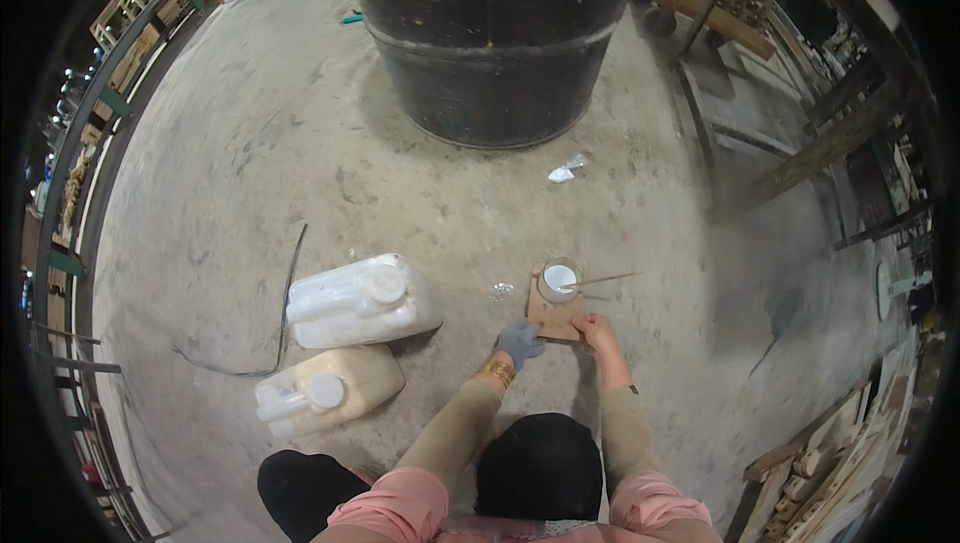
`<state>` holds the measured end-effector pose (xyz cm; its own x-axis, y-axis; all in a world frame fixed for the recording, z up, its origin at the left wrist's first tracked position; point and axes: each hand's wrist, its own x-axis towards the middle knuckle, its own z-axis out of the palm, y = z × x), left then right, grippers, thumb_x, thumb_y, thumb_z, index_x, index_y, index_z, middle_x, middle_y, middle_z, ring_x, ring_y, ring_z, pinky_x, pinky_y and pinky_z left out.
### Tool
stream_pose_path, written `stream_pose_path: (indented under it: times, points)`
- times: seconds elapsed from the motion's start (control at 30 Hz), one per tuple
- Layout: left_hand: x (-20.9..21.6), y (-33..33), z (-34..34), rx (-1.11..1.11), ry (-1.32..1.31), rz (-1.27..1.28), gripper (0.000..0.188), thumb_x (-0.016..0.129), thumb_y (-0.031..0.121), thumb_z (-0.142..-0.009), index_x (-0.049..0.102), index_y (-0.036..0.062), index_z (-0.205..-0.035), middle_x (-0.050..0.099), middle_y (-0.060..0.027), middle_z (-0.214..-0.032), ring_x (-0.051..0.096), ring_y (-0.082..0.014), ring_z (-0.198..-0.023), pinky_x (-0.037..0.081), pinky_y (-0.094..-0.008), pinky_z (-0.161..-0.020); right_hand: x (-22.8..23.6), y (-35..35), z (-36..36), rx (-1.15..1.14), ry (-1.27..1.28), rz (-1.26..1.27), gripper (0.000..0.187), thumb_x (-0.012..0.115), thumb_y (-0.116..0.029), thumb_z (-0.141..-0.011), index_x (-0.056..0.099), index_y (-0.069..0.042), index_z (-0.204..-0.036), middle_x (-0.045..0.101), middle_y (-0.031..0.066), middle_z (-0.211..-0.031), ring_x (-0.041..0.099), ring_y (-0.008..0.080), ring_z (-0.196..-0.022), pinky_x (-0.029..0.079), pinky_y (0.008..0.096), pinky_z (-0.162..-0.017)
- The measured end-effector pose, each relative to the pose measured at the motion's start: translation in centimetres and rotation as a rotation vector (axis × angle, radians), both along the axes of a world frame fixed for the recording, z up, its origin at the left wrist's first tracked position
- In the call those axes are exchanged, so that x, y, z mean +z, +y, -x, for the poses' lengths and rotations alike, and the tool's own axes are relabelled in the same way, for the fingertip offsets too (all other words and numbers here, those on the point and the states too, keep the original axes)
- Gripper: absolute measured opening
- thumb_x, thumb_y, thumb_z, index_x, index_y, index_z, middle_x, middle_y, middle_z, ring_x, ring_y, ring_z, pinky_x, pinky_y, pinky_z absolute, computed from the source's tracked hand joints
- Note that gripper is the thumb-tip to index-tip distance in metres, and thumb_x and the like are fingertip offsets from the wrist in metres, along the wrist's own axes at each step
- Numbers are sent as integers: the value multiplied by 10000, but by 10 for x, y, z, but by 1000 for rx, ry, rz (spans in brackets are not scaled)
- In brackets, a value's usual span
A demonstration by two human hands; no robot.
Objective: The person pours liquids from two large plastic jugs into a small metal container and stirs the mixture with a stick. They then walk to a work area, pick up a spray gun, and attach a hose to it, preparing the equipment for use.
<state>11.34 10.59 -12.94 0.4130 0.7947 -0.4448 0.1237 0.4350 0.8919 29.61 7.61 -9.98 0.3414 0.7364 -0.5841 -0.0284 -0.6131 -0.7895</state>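
A flat brown board (555, 323), perhaps cardboard, lies on the floor in front of me. On its far part stands a small round container (558, 271) with white stuff inside. A thin stick (618, 276) leans across the container and juts out to the right. My left hand (520, 342), in a grey glove, grips the board's near left corner. Bare and with fingers closed, my right hand (598, 332) pinches the near right edge of the same board. The fingertips of both hands are partly hidden.
Two plastic jugs, one white (340, 305) and one yellowish (375, 383), lie left of my hands beside a dark cable (291, 293). A large black tub (490, 73) stands ahead. Crumpled plastic (566, 171) lies before it. Wood pieces (820, 463) are stacked at the lower right.
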Motion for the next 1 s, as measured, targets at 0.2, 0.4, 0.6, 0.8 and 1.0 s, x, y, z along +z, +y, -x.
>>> stream_pose_path:
  times: [0.2, 0.4, 0.6, 0.8, 1.0]
  points:
    - [116, -23, 11, 296, -638, 537, 287, 491, 162, -885, 472, 18, -1133, 554, -108, -1030, 586, -239, -870, 500, -363, -800, 111, -17, 17, -45, 49, -78, 146, 680, -145, -742, 574, -46, -728, 507, -15, -605, 436, 83, -516, 344, 244, -466]
    - [298, -40, 61, 286, -700, 410, 287, 495, 160, -886, 463, -7, -1117, 538, -131, -1029, 588, -256, -885, 497, -372, -817, 299, -25, 43, 18, -139, -230, 170, 668, -154, -758, 556, -36, -711, 482, -31, -587, 430, 68, -515, 348, 228, -466]
    - [495, -41, 212, 295, -451, 266, 272, 490, 128, -873, 485, -47, -1081, 549, -146, -1012, 604, -261, -885, 522, -365, -767, 591, -18, 135, 245, -819, -719, 155, 668, -153, -728, 597, -47, -816, 575, 70, -806, 514, 205, -687, 412, 303, -625]
    - [642, -81, 329, 511, -331, 319, 272, 461, 107, -876, 485, -61, -1089, 563, -150, -1008, 613, -242, -851, 530, -348, -736, 740, 32, 241, 830, -1173, -851, 348, 678, -324, -710, 611, -118, -983, 525, 104, -1126, 470, 285, -1068, 337, 462, -918]
    - [709, -75, 427, 590, -394, 120, 274, 476, 126, -869, 515, -65, -1062, 561, -128, -973, 616, -213, -802, 535, -331, -724, 793, 62, 368, 1214, -1035, -458, 135, 584, -230, -769, 619, -140, -863, 618, 85, -802, 610, 250, -783, 368, 476, -874]
